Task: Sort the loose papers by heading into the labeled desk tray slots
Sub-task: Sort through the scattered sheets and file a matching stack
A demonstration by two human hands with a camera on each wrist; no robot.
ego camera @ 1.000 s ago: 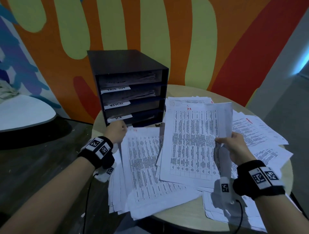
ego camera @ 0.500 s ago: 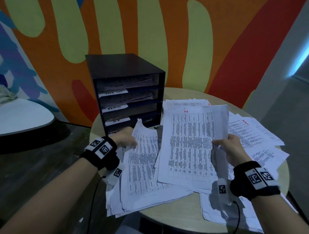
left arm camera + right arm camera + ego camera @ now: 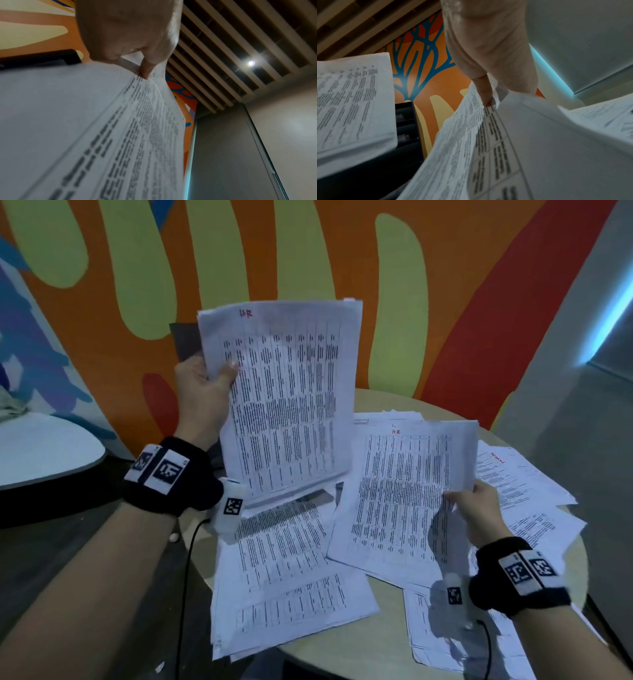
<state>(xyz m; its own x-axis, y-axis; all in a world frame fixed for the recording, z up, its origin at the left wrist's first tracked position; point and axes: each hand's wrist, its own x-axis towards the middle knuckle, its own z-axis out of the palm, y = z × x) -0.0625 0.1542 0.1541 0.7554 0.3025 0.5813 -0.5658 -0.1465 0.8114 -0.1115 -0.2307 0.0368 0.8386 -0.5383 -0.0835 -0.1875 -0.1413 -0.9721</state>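
My left hand [image 3: 219, 374] holds up a thin stack of printed sheets [image 3: 284, 398] headed "HR" in red, thumb on the front and fingers behind. The upright stack hides most of the dark desk tray [image 3: 185, 340]. My right hand [image 3: 462, 498] pinches the right edge of another "HR" sheet [image 3: 400, 494], tilted just above the table. The left wrist view shows the left hand [image 3: 142, 67] pinching its stack [image 3: 85, 121]. In the right wrist view the right hand [image 3: 488, 100] grips its sheet [image 3: 488, 148], with the tray slots [image 3: 406, 121] behind.
Loose printed papers [image 3: 287, 573] cover the round beige table [image 3: 376, 655]; more sheets with a red heading [image 3: 507, 474] spread at the right. A white round table [image 3: 41, 450] stands to the left. A painted orange wall rises behind the tray.
My left hand took hold of a stack near the tray's foot and raised it upright in front of the tray. My right hand keeps holding its HR sheet.
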